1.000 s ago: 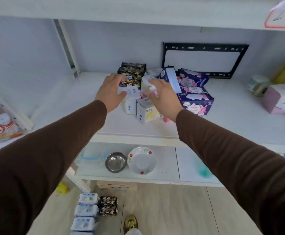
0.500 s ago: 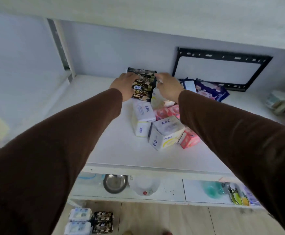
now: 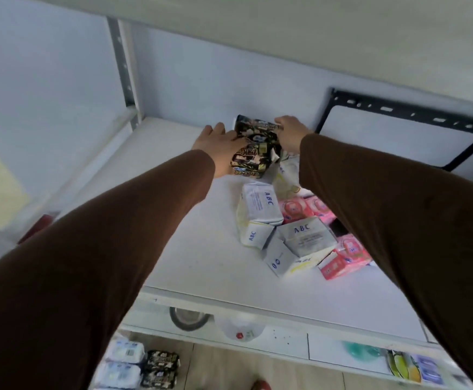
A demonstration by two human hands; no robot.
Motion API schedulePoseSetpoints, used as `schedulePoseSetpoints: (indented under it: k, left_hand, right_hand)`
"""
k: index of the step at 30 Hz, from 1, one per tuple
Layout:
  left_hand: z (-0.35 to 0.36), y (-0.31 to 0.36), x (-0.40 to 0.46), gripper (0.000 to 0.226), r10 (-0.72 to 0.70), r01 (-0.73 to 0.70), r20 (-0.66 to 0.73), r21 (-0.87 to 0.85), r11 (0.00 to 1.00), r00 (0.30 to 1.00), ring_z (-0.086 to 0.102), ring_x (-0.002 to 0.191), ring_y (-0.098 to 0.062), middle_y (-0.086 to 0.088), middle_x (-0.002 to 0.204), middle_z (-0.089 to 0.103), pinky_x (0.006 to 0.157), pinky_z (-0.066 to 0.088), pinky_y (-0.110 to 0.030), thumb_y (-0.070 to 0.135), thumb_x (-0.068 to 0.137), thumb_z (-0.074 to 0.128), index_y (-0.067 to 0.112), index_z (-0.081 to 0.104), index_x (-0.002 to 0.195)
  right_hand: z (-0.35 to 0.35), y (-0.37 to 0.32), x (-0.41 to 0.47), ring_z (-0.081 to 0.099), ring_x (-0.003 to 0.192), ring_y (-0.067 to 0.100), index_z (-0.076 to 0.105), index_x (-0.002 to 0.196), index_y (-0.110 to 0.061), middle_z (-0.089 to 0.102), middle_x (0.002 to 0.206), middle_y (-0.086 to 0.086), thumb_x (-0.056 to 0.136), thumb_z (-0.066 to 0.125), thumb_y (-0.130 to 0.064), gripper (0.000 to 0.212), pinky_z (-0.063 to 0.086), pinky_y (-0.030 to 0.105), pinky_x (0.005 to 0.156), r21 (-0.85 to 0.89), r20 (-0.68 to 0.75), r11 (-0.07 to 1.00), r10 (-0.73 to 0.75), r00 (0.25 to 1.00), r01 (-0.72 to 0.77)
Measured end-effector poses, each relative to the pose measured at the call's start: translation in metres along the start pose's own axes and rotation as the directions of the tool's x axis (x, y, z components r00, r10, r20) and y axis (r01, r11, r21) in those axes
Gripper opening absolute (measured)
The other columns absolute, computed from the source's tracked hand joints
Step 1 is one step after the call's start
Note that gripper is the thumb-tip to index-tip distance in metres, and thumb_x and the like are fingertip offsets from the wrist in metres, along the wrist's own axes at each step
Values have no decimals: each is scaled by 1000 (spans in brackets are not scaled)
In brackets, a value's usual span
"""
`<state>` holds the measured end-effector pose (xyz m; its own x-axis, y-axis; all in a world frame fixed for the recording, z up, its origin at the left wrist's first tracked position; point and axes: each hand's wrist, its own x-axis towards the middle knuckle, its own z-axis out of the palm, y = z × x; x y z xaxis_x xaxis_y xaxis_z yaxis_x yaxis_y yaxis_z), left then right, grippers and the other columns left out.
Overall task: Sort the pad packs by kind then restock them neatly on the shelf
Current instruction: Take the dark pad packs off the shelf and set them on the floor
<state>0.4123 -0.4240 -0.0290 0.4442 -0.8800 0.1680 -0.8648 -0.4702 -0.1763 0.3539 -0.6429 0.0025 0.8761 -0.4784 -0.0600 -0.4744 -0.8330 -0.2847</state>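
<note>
A: Both hands at the back of the shelf, flanking the black pack stack. Left hand flat against its left side, fingers straight, nothing clasped. Right hand on the top right corner, fingers seemingly curled over the edge, though hard to say for sure.

B: Best handled how?

A: Probably by squeezing evenly from both sides, sliding the stack square to the wall, keeping the top pack from skewing. Worth minding the soft wrappers: likely to slip.

B: And the other kinds?

A: White ABC packs tumbled mid-shelf, pink packs just beside, touching them. Not yet sorted. More packs on the floor below: white packs next to black packs.

B: Containers?

A: Lower shelf: metal bowl, contents hidden by the shelf edge.
</note>
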Motion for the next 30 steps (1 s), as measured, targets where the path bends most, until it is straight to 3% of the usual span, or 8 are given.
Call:
schedulePoseSetpoints:
  k: [4, 7, 13, 20, 24, 30]
  left_hand:
    - [6, -23, -27, 74, -75, 77, 27, -85, 993, 997, 39, 128, -37, -12, 142, 41, 106, 34, -48, 42, 82, 73, 28, 37, 146]
    - [10, -36, -43, 74, -133, 143, 76, -155, 978, 988, 47, 120, -35, -11, 137, 48, 99, 41, -49, 32, 79, 77, 25, 36, 141]
    - [17, -41, -61, 66, -154, 145, -35, -187, 972, 987, 50, 110, -33, -8, 124, 58, 88, 42, -45, 35, 79, 74, 18, 43, 135]
    - [7, -43, -86, 51, -255, 215, -62, -365, 906, 965, 47, 104, -28, -6, 115, 57, 78, 47, -43, 41, 82, 64, 20, 51, 127]
    - [-8, -35, -108, 54, -327, 273, -69, -405, 873, 943, 50, 104, -29, -5, 118, 56, 81, 48, -45, 43, 85, 64, 21, 49, 132]
    - [-33, 4, -161, 57, -409, 308, -151, -444, 842, 900, 46, 113, -33, -12, 121, 52, 90, 45, -48, 37, 87, 65, 17, 47, 137]
  right_hand:
    - [8, -3, 8, 49, 126, 35, 37, 147, -12, 46, 143, 16, 92, 64, -24, 62, 43, 37, 103, -49, 66, 998, 38, 997, -35]
    - [22, -12, 7, 48, 124, 39, 37, 144, -11, 40, 139, 19, 83, 77, -36, 77, 45, 46, 103, -112, -10, 991, 72, 997, -73]
    - [43, -42, -2, 44, 122, 38, 48, 132, -5, 42, 133, 19, 83, 73, -47, 70, 41, 46, 99, -241, -84, 970, 19, 996, -39]
    - [23, -52, -41, 58, 103, 29, 48, 117, -17, 56, 115, 7, 80, 73, -44, 52, 47, 45, 93, 15, -198, 999, -37, 979, 41]
    - [2, -51, -74, 58, 101, 28, 46, 118, -16, 54, 113, 5, 82, 71, -43, 51, 47, 40, 85, 38, -261, 996, -72, 963, 85]
    - [-12, -42, -151, 57, 104, 30, 48, 120, -14, 55, 116, 8, 82, 69, -42, 51, 48, 47, 90, 127, -380, 972, -138, 915, 199]
